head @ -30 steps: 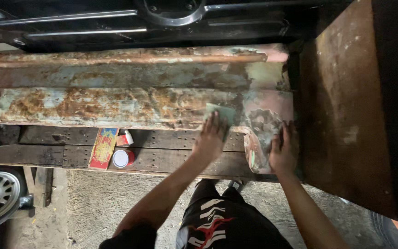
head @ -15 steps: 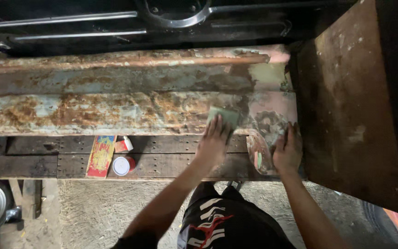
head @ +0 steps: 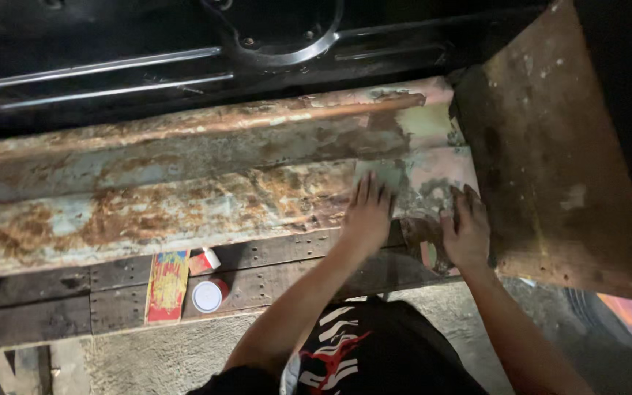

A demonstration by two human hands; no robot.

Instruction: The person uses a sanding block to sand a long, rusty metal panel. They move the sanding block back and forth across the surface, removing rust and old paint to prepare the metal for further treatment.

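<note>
My left hand (head: 366,213) lies flat, fingers spread, pressing a grey-green sanding sheet (head: 364,174) against a long rusty, pale-blue metal sill panel (head: 155,212). My right hand (head: 467,228) rests open on the sanded, pinkish right end of that panel (head: 433,168), fingers apart. A small round disc with smears of colour (head: 428,254) sits just left of my right wrist, partly hidden. My dark patterned shorts (head: 345,351) show below.
A wooden plank (head: 38,314) under the panel carries a flat colourful packet (head: 167,285), a white-lidded red can (head: 208,295) and a small red-and-white tube (head: 207,260). A big rusty plate (head: 557,168) stands at the right. Black bodywork with chrome strips (head: 111,69) lies behind.
My left hand has slid the sheet a little up and right on the panel. My right hand has shifted up beside it. The view has moved slightly.
</note>
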